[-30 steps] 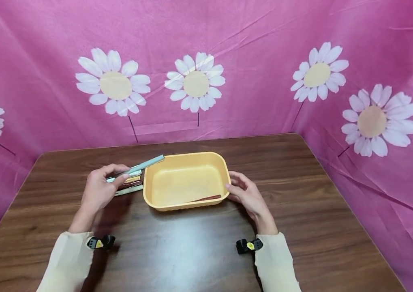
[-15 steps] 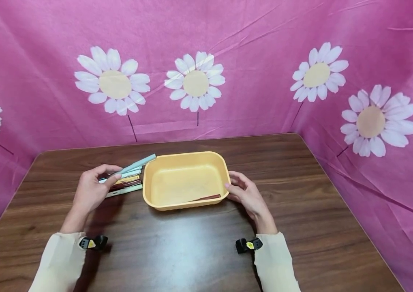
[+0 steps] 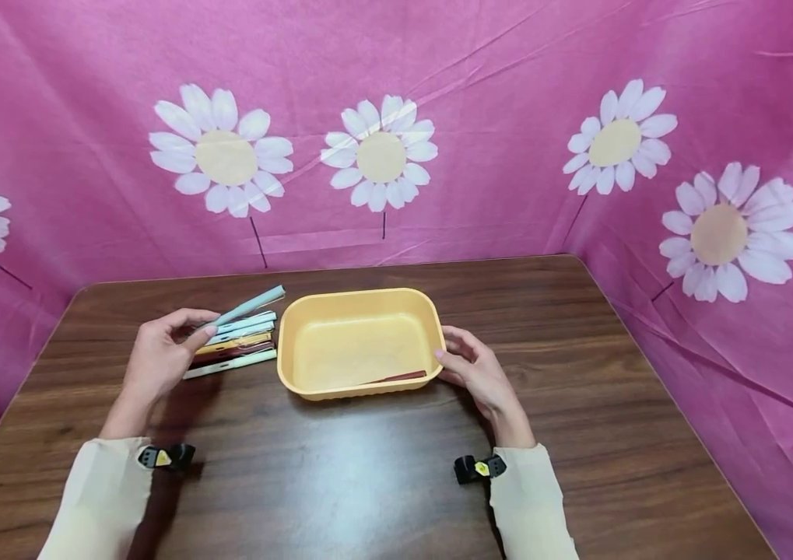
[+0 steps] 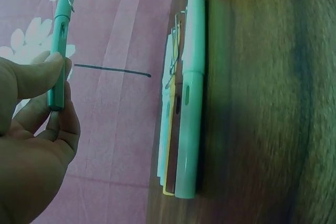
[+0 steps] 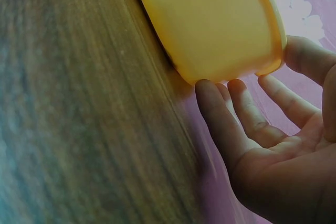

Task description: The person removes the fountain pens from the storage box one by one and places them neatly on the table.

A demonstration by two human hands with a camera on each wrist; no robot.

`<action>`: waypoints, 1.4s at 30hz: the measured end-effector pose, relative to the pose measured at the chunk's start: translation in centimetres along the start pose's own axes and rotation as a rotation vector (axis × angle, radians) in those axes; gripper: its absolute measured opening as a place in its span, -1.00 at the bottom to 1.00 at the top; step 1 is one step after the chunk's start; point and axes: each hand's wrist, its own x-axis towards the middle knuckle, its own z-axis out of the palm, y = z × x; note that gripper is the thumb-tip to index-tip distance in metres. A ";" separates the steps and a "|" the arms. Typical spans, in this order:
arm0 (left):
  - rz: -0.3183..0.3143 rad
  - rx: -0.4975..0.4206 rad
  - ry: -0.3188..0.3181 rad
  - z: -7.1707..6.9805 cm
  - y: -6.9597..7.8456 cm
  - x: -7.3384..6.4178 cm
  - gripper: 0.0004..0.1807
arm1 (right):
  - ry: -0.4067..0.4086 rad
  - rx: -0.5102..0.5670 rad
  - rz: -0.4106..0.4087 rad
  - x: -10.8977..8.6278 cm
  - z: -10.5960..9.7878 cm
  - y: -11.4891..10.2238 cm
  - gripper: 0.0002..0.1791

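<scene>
My left hand (image 3: 158, 351) pinches a light blue pen (image 3: 252, 304) between thumb and fingers, its capped end tilted up to the right. In the left wrist view this pen (image 4: 60, 35) is above the table, apart from the others. Below lie several capped pens side by side: light blue pens (image 3: 245, 325), a yellow pen (image 3: 250, 341), a dark red pen (image 3: 217, 357) and a pale green pen (image 3: 235, 363). My right hand (image 3: 476, 373) holds the right end of a yellow tray (image 3: 361, 393), thumb at the rim and fingertips against the outer wall (image 5: 210, 35).
Inside the tray a dark red pen (image 3: 403, 377) lies along the front wall. Everything stands on a brown wooden table (image 3: 340, 482). A pink cloth with daisies (image 3: 480, 155) hangs behind the table and along its sides.
My left hand has moved left with the light blue pen, drawing its tip away from over the tray's rim. More of the pens below now shows. The right hand stays at the tray.
</scene>
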 end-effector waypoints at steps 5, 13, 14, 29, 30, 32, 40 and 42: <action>0.001 0.002 -0.005 -0.2 -0.1 -0.2 -0.78 | -0.005 -0.009 -0.002 0.1 0.0 -0.1 -0.44; -0.003 -0.014 0.005 -0.5 -0.1 -0.3 -0.80 | -0.015 0.001 0.003 -0.2 0.2 0.1 -0.44; -0.004 -0.011 0.007 -0.6 -0.1 -0.2 -0.80 | -0.014 0.003 0.003 -0.3 0.2 0.2 -0.44; 0.012 -0.008 0.027 -1.2 -1.2 1.1 -0.81 | -0.006 -0.013 -0.004 0.1 -0.3 -0.5 -0.45; 0.017 -0.002 0.024 -1.2 -1.2 1.2 -0.81 | -0.005 -0.012 -0.004 0.2 -0.3 -0.5 -0.45; 0.024 0.015 0.018 -1.2 -1.3 1.3 -0.81 | -0.006 -0.015 -0.006 0.3 -0.3 -0.5 -0.44; 0.049 0.082 0.025 -1.8 -1.9 1.7 -0.87 | -0.019 -0.017 0.004 0.3 0.0 -0.2 -0.42; 0.043 0.085 0.023 -1.9 -2.2 1.8 -0.87 | -0.016 -0.015 0.005 0.3 0.1 -0.1 -0.42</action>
